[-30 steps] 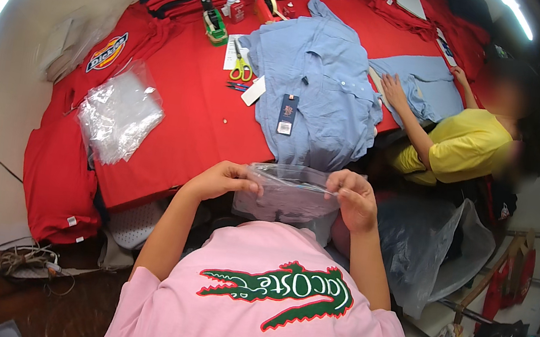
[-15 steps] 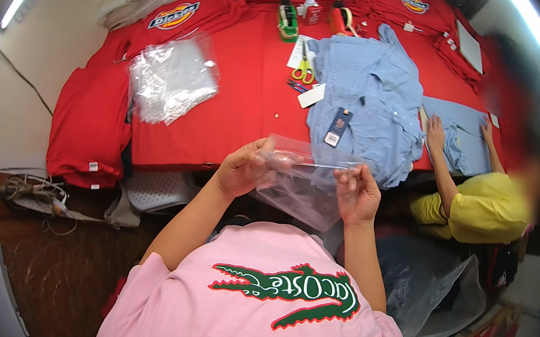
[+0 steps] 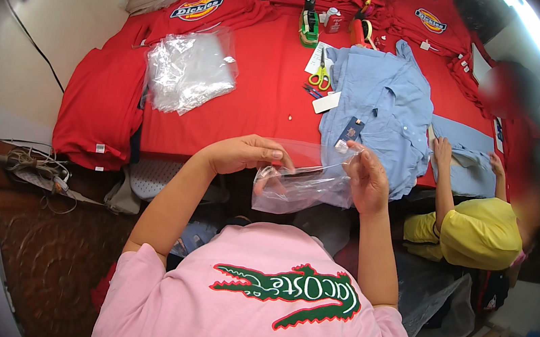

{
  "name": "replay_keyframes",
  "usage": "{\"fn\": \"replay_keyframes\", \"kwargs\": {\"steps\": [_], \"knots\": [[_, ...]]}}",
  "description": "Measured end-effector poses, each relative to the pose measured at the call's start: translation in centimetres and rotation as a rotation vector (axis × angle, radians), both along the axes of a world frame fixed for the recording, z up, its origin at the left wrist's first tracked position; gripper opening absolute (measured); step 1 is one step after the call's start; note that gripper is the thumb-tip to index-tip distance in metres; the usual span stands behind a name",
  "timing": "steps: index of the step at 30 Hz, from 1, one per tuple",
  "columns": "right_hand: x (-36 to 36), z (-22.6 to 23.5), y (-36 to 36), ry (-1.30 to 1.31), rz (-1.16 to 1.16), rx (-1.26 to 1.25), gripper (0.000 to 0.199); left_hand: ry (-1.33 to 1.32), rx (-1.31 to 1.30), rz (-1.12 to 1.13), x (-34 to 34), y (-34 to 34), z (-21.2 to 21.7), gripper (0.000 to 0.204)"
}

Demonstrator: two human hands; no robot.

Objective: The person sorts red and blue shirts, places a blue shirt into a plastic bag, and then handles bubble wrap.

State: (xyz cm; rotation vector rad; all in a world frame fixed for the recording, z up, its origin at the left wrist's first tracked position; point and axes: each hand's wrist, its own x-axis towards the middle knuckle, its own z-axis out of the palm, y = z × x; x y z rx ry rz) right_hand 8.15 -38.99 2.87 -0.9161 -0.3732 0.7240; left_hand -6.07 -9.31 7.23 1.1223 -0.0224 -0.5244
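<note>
A clear plastic bag (image 3: 307, 194) hangs in front of my chest at the table's near edge, its mouth spread between my hands. On its left side, my left hand (image 3: 249, 157) holds the mouth, with some fingers showing through the film. My right hand (image 3: 369, 180) grips the opposite side between thumb and fingers. Just beyond my right hand lies a light blue button shirt (image 3: 389, 92) with a dark hang tag (image 3: 350, 133). A pile of clear plastic bags (image 3: 191, 71) rests on the table to the left.
Yellow-handled scissors (image 3: 320, 74), a white card (image 3: 326, 102) and a green tape dispenser (image 3: 309, 29) lie beyond the bag. Folded red garments (image 3: 97, 105) fill the left end. At right, a person in yellow (image 3: 482, 232) handles another blue shirt (image 3: 468, 164). Bundled cable (image 3: 38, 169) sits at lower left.
My hands have moved apart and the bag's mouth has opened wider. My left hand has gone further into the opening. The view has shifted slightly, while the tabletop things lie as before.
</note>
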Motion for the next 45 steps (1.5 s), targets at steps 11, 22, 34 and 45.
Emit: {"fn": "replay_keyframes", "kwargs": {"steps": [11,22,34,45], "knots": [[-2.7,3.3,-5.0,-0.309,0.089,-0.276,0.019,-0.208,0.155,0.347,2.3,-2.0,-1.8,0.027],[-5.5,0.8,-7.0,-0.297,-0.085,-0.412,0.009,-0.179,0.413,0.094,0.3,-3.4,-3.4,0.015],[-8.5,5.4,-0.2,-1.789,-0.340,-0.895,0.006,-0.822,1.840,0.080,-6.5,-4.3,3.6,0.013],[-8.4,-11.5,-1.0,-1.234,0.614,-0.698,0.020,-0.270,1.225,-0.048,-17.7,-4.6,-15.6,0.024]]}}
